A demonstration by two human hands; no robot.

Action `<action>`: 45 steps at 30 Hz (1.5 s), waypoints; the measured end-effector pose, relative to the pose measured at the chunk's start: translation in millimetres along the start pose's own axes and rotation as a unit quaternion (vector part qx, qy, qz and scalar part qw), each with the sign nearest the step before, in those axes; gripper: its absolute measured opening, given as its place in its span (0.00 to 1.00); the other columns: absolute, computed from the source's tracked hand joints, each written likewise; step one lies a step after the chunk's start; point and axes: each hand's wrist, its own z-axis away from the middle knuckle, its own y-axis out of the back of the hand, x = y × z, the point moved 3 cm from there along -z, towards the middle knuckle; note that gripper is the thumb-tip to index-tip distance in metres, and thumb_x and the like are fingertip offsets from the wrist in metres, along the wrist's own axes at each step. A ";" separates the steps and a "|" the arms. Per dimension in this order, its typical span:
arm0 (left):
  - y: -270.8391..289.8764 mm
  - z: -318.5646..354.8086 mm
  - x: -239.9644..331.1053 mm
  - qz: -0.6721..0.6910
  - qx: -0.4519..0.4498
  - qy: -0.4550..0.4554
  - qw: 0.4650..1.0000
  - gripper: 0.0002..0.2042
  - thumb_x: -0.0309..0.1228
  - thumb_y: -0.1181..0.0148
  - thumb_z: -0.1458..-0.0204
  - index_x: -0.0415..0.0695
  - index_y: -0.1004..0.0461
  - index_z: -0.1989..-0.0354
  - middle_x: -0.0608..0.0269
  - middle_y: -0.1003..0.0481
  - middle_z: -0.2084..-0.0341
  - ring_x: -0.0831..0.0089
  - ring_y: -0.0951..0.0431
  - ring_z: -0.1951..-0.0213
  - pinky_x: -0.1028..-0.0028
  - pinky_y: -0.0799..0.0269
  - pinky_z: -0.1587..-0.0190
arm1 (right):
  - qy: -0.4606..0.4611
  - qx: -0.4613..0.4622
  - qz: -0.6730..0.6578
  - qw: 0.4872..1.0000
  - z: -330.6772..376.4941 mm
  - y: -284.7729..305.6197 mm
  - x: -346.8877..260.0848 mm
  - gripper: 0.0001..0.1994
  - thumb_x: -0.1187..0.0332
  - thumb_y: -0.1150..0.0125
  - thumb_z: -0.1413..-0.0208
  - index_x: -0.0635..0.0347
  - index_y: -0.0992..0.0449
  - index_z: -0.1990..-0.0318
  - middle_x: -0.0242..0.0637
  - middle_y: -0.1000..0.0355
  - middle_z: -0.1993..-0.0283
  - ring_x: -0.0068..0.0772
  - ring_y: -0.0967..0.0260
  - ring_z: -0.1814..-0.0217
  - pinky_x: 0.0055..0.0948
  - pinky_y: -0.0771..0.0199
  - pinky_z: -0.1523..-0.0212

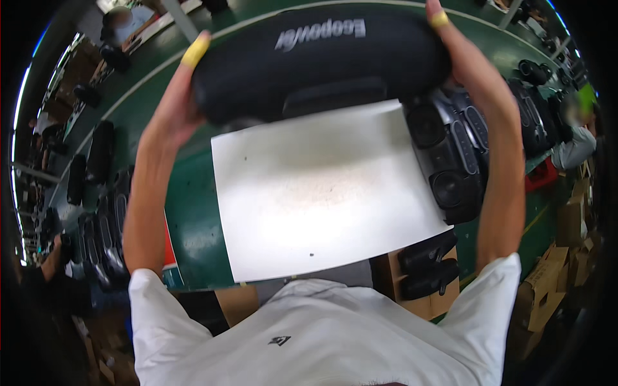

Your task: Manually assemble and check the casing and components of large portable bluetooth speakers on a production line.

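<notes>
Between my two hands I hold up a large black portable speaker (257, 71), a long rounded body with pale lettering on its side. It is lifted above the far edge of a white sheet (290, 219) on the green workbench (196, 219). My left hand (183, 96) grips the left end, its thumb wrapped in yellow tape. Around the right end is my right hand (447, 38), also with yellow tape on a digit. The speaker hides most of the fingers on both hands.
Unfinished speaker bodies (444, 154) with round drivers stand close by the sheet's right edge. More black speakers (100, 238) line the left. Below the bench's near edge, a cardboard box (418, 302) holds black parts. Other people (576, 141) sit at both sides.
</notes>
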 end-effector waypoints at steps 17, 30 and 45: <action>-129.9 -366.3 -82.1 -0.122 -0.088 0.181 0.972 0.53 0.70 0.27 0.52 0.53 0.38 0.22 0.43 0.46 0.23 0.34 0.35 0.29 0.37 0.12 0.52 | -0.321 0.026 -0.043 0.946 -270.3 203.1 185.2 0.57 0.10 0.60 0.47 0.52 0.31 0.30 0.51 0.25 0.36 0.63 0.19 0.48 0.44 0.12 0.58; -117.7 -410.3 -109.1 -0.130 -0.147 0.253 0.948 0.48 0.54 0.29 0.40 0.40 0.46 0.20 0.32 0.47 0.25 0.29 0.37 0.28 0.25 0.24 0.41 | -0.184 0.009 -0.085 0.979 -274.5 189.7 210.0 0.56 0.37 0.27 0.40 0.70 0.47 0.20 0.64 0.41 0.21 0.67 0.36 0.23 0.68 0.19 0.36; -141.1 -404.3 -106.3 -0.197 -0.131 0.209 0.949 0.49 0.50 0.35 0.46 0.36 0.48 0.20 0.30 0.47 0.25 0.28 0.37 0.28 0.29 0.23 0.41 | -0.145 0.053 -0.108 0.982 -270.3 200.1 217.7 0.43 0.43 0.35 0.31 0.64 0.42 0.20 0.59 0.43 0.19 0.62 0.39 0.20 0.69 0.27 0.29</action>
